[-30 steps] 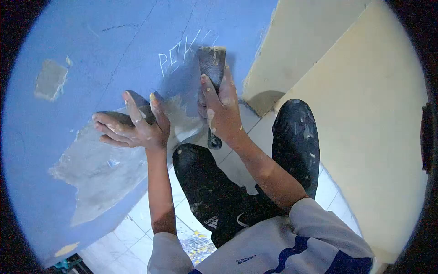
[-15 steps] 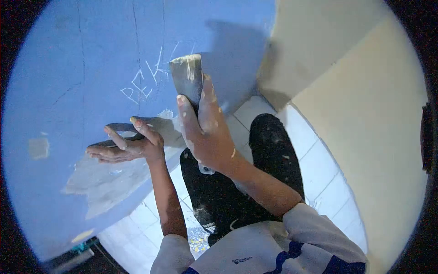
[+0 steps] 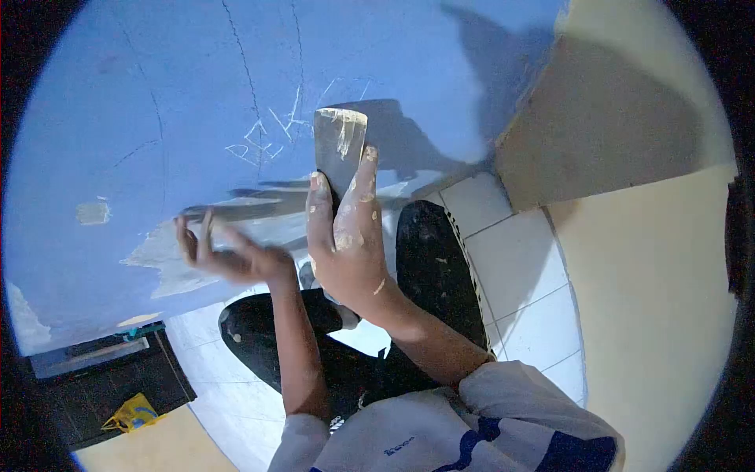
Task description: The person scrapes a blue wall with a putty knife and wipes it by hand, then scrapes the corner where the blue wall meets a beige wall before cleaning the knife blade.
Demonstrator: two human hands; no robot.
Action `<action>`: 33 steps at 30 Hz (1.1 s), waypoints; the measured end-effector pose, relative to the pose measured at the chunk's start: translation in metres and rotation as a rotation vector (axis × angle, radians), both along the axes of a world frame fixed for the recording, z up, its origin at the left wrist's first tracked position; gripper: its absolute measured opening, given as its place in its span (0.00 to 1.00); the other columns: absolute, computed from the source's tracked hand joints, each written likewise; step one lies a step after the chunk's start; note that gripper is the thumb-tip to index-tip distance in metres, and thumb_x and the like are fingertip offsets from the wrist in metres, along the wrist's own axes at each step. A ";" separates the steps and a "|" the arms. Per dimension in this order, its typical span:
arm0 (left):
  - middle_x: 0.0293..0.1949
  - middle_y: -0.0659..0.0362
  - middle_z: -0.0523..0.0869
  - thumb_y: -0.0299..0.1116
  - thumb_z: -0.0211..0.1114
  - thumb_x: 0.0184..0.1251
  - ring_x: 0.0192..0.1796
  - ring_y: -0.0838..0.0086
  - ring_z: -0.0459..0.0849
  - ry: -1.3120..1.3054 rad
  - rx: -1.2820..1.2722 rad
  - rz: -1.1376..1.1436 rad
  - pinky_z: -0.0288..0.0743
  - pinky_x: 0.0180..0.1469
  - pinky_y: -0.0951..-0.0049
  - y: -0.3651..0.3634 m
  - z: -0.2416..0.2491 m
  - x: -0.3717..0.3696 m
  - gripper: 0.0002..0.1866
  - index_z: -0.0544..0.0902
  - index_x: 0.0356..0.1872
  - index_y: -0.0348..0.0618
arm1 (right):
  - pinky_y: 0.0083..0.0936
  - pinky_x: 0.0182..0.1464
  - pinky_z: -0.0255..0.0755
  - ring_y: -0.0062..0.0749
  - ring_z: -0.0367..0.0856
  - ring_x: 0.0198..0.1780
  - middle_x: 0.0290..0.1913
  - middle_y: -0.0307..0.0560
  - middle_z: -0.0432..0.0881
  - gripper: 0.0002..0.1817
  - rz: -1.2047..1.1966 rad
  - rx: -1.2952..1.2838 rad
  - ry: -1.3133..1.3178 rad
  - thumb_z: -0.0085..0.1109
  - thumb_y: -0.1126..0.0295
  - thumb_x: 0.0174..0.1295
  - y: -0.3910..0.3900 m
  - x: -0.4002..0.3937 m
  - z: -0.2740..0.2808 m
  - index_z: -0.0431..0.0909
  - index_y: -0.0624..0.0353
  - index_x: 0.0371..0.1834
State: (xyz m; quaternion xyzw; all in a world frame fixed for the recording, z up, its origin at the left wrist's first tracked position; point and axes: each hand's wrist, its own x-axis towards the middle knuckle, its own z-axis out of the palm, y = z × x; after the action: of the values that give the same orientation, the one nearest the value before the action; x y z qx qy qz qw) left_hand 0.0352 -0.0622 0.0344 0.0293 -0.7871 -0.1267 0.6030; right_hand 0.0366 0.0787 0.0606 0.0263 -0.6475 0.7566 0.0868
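My right hand (image 3: 350,236) is wrapped round a putty knife (image 3: 340,145), its wide metal blade upward and smeared with pale filler along the tip. Spots of the same filler dot the fingers. To the left, my left hand (image 3: 232,252) is blurred, with fingers apart and curved and nothing in them. It is in front of a grey patch (image 3: 169,256) low on the blue wall (image 3: 189,71). Scratched white letters (image 3: 253,143) and thin cracks mark the wall above.
A cream wall (image 3: 637,259) stands on the right, beyond white floor tiles (image 3: 519,259). My black-clad legs (image 3: 432,267) are bent below my hands. At the lower left are a dark piece of furniture (image 3: 102,393) and a yellow bag (image 3: 134,413).
The view has shifted, showing more of the dark furniture and the yellow bag. My left hand has turned, its fingers now pointing more upward. My right hand still holds the putty knife. My legs are spread wider.
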 end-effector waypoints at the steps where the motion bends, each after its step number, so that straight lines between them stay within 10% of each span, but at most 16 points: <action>1: 0.50 0.46 0.76 0.32 0.52 0.71 0.59 0.57 0.74 0.173 0.308 -0.221 0.65 0.65 0.55 0.025 0.011 0.006 0.12 0.72 0.46 0.33 | 0.32 0.33 0.71 0.39 0.78 0.32 0.33 0.62 0.74 0.36 -0.028 0.024 0.029 0.49 0.73 0.68 -0.004 0.001 -0.001 0.37 0.88 0.66; 3: 0.42 0.50 0.81 0.32 0.55 0.71 0.50 0.61 0.81 0.036 0.612 -0.775 0.75 0.57 0.62 0.035 0.024 0.036 0.10 0.73 0.43 0.34 | 0.35 0.28 0.70 0.45 0.77 0.28 0.28 0.62 0.74 0.34 -0.064 0.015 0.072 0.48 0.75 0.68 -0.007 0.002 0.000 0.39 0.86 0.64; 6: 0.48 0.52 0.80 0.30 0.56 0.70 0.53 0.68 0.77 -0.767 0.519 -0.671 0.70 0.57 0.65 0.053 0.064 0.028 0.15 0.74 0.54 0.36 | 0.41 0.19 0.65 0.58 0.77 0.20 0.19 0.62 0.72 0.29 -0.113 -0.037 0.130 0.46 0.76 0.67 -0.016 -0.004 -0.006 0.44 0.83 0.62; 9: 0.47 0.56 0.80 0.41 0.56 0.72 0.52 0.74 0.77 -1.022 1.108 -0.594 0.70 0.54 0.76 0.064 0.071 0.008 0.18 0.77 0.52 0.35 | 0.40 0.45 0.67 0.56 0.75 0.42 0.41 0.70 0.70 0.34 -0.073 0.076 0.085 0.47 0.76 0.67 -0.012 0.003 -0.002 0.39 0.87 0.64; 15: 0.43 0.56 0.84 0.43 0.55 0.72 0.45 0.75 0.81 -1.158 1.529 -1.035 0.73 0.47 0.76 0.044 0.038 -0.024 0.21 0.77 0.53 0.33 | 0.41 0.57 0.62 0.56 0.71 0.53 0.54 0.73 0.66 0.36 -0.075 0.159 0.070 0.48 0.76 0.64 -0.017 0.007 -0.010 0.37 0.84 0.66; 33: 0.42 0.55 0.85 0.38 0.54 0.74 0.41 0.74 0.83 -1.135 1.544 -1.255 0.78 0.45 0.73 0.055 0.033 -0.039 0.17 0.78 0.52 0.34 | 0.36 0.53 0.66 0.48 0.73 0.48 0.53 0.68 0.67 0.38 -0.093 0.121 -0.024 0.50 0.77 0.62 -0.007 -0.003 -0.010 0.39 0.81 0.68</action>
State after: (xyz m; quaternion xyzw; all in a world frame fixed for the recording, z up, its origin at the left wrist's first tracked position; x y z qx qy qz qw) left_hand -0.0036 -0.0076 0.0678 0.0467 -0.5340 -0.8231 -0.1876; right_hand 0.0340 0.0718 0.0508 -0.0076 -0.6935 0.7116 0.1126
